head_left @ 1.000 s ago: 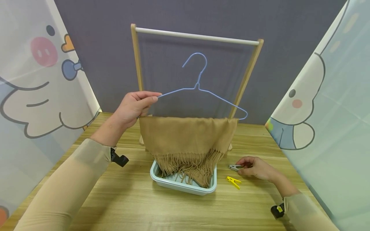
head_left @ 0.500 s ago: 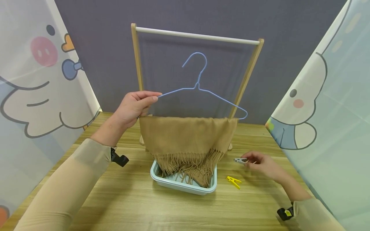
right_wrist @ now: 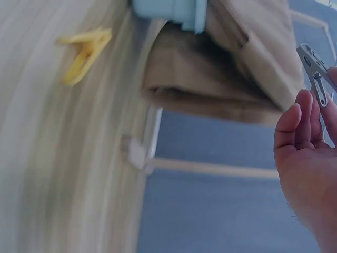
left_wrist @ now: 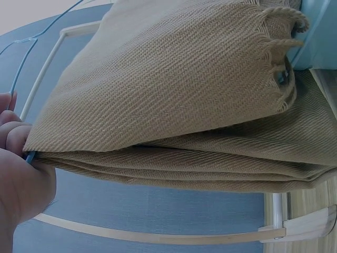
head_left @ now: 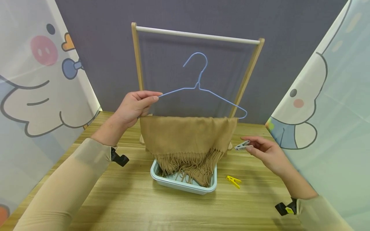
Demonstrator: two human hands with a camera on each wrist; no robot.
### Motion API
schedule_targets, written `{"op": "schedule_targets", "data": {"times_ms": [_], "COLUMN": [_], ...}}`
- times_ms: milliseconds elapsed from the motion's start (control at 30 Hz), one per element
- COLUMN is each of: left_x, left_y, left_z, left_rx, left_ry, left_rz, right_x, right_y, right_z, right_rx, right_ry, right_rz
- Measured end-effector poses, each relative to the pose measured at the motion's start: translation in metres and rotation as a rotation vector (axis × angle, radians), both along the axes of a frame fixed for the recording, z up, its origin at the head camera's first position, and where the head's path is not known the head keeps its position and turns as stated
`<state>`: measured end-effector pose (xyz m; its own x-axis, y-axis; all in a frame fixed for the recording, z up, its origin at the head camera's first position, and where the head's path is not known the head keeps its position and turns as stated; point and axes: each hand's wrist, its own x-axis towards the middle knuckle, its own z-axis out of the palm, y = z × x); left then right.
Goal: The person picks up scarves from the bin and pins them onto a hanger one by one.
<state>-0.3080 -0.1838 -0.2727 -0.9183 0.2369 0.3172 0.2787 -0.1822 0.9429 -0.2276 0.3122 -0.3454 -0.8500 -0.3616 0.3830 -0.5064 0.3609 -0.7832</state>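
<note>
My left hand (head_left: 134, 107) grips the left end of a blue wire hanger (head_left: 212, 93), keeping it upright. Over the hanger's lower bar drapes a folded tan scarf (head_left: 188, 134), its layers visible edge-on in the left wrist view (left_wrist: 174, 79). The scarf's fringe dips into a pale blue basin (head_left: 185, 187). To the right of the scarf, my right hand (head_left: 268, 155) pinches a grey clothespin (head_left: 242, 145) between thumb and fingers, off the table. The clothespin (right_wrist: 316, 74) also shows clearly in the right wrist view.
A yellow clothespin (head_left: 233, 181) lies on the wooden table (head_left: 144, 205) right of the basin. Behind the hanger stands a rack with wooden posts and a white rail (head_left: 199, 36). Printed cartoon panels (head_left: 300, 102) flank both sides, and a grey wall (head_left: 289, 29) closes the back.
My right hand has lifted the grey clothespin from the table and moved it up, away from the yellow one. The left hand, hanger and scarf have stayed nearly still.
</note>
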Motion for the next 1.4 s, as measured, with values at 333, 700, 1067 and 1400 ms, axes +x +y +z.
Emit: {"op": "schedule_targets", "data": {"times_ms": [333, 700, 1067, 1400], "left_x": [-0.001, -0.003, -0.001, -0.003], "left_y": [0.000, 0.008, 0.014, 0.018], "left_z": [0.000, -0.003, -0.008, -0.010], "left_rx": [0.001, 0.021, 0.025, 0.021], "left_ry": [-0.010, -0.038, -0.039, -0.048], "left_rz": [-0.007, -0.017, -0.010, -0.002], "right_x": [-0.011, -0.032, -0.055, -0.073], "right_y": [-0.041, -0.098, -0.172, -0.216], "right_z": [0.021, 0.046, 0.068, 0.072], "right_rx": [-0.193, -0.196, -0.164, -0.141], "right_ry": [-0.071, -0.054, -0.051, 0.002], "right_rz": [0.122, 0.077, 0.124, 0.122]}}
